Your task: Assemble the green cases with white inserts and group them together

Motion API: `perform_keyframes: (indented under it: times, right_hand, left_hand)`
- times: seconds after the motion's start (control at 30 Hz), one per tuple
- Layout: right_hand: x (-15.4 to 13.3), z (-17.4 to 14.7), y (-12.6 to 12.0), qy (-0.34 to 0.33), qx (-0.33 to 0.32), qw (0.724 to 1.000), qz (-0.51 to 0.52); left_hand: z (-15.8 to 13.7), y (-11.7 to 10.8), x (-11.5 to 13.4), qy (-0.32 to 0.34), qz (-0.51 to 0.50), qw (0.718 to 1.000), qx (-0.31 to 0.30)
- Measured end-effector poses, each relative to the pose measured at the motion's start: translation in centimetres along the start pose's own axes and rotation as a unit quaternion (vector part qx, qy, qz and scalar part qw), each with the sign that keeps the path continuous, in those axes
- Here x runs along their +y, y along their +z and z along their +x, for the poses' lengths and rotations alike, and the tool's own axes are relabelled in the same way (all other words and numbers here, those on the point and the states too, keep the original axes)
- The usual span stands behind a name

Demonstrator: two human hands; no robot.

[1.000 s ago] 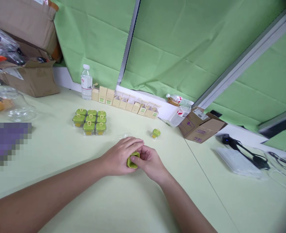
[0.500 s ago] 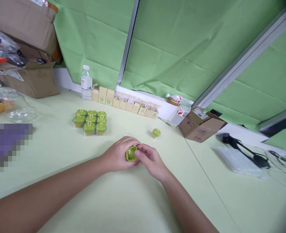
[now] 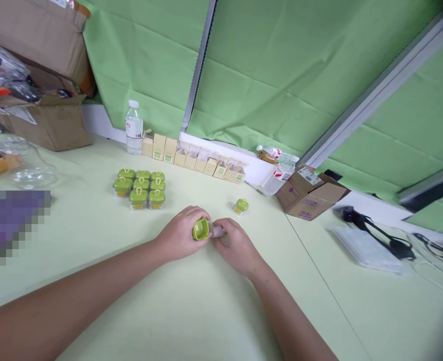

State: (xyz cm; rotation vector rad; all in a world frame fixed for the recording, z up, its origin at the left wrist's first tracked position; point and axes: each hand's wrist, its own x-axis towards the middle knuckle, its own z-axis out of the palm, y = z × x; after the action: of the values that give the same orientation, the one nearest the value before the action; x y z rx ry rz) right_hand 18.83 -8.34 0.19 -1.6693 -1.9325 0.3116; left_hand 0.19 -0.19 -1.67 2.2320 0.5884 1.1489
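Note:
My left hand is closed around a green lid, its hollow inside turned up toward me. Close beside it, my right hand pinches a small pale, translucent piece between thumb and fingers; its exact kind is unclear. Behind the left hand, a clear rim on the table is mostly hidden. Several small clear jars with green lids stand grouped to the left, yellow showing inside them. One more green-lidded jar sits apart, beyond my right hand.
Along the wall runs a row of small cardboard boxes, with a water bottle at its left end. A plastic bottle and an open carton stand right. Farther right lie plastic bags and a black headset.
My hands have drawn slightly apart. The pale piece now shows in my right fingers, which have come off the green lid. The lid has shifted slightly up and left with my left hand.

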Motion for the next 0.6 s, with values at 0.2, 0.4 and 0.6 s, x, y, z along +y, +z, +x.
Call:
perform_keyframes:
  times: [0.2, 0.4, 0.6]
  right_hand:
    - [-0.2, 0.4, 0.3, 0.051, 0.050, 0.993, 0.092]
    - [-0.4, 1.0, 0.3, 0.155, 0.092, 0.918, 0.354]
    - [-1.1, 1.0, 0.1, 0.181, 0.076, 0.873, 0.446]
  left_hand:
    - [0.2, -0.1, -0.3, -0.011, 0.022, 1.000, 0.016]
    - [0.2, -0.1, -0.4, -0.001, 0.029, 1.000, 0.013]
    - [0.3, -0.1, -0.4, 0.000, 0.046, 0.999, 0.005]
